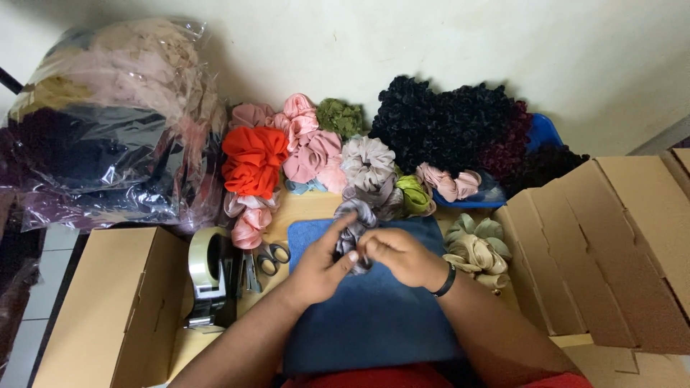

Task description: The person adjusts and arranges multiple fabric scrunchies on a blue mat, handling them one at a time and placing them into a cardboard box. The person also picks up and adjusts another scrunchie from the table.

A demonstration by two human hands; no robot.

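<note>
Both hands meet over the blue cloth [374, 316] at the desk's middle. The left hand [321, 267] and right hand [402, 257] are both closed, pinching a grey scrunchie [353, 228] between fingertips. The sound approach looks like short, even grips, keeping the fabric gathered above the cloth, clear of the scissors [267, 259] and the tape dispenser [208, 276].

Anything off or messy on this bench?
Nothing damaged or spilled. Both hands, left hand and right hand, hold a grey scrunchie over the blue cloth. Scrunchies are heaped loosely, and the black pile overflows its blue tray.
</note>
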